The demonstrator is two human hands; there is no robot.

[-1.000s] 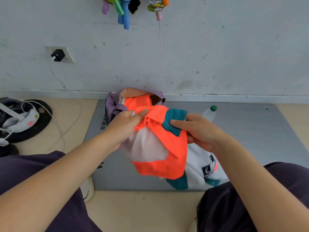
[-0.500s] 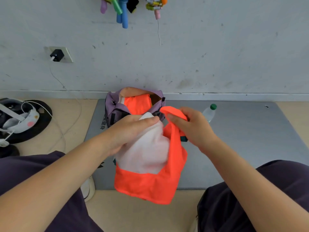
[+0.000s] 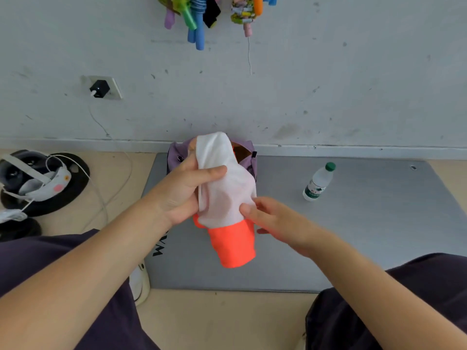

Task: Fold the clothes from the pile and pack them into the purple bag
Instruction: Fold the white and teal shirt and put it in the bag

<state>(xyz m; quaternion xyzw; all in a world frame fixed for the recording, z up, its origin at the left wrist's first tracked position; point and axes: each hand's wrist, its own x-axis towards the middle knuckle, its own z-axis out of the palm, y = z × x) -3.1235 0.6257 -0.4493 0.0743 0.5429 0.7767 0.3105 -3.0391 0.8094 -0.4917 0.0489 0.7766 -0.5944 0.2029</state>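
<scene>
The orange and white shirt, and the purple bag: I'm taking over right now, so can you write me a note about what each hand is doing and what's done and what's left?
Left hand: grips the orange and white garment, thumb across the white part.
Right hand: fingers touch the garment's right edge; whether they pinch it is unclear.
Garment: bunched and held above the grey mat, just in front of the purple bag.
Bag: open, against the wall, mostly hidden behind the garment.
Done: garment roughly gathered.
Left: put it in the bag. No other clothes visible.
</scene>
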